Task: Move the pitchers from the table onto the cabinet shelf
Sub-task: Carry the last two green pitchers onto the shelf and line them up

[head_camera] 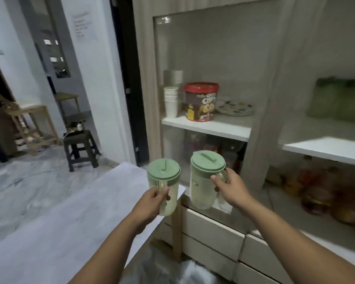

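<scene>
I hold two translucent pitchers with pale green lids, both in the air. My left hand (155,198) grips the handle of the left pitcher (166,182), above the far corner of the white table (74,218). My right hand (229,190) is closed on the handle of the right pitcher (203,181), which hangs past the table edge in front of the cabinet. The cabinet shelf (211,127) is a white board higher up, behind the pitchers.
On that shelf stand a stack of white cups (171,101), a red-lidded brown tub (201,101) and patterned plates (235,107). White drawers (211,232) lie below. Another shelf (324,149) is at right. A dark stool (80,148) stands on the floor at left.
</scene>
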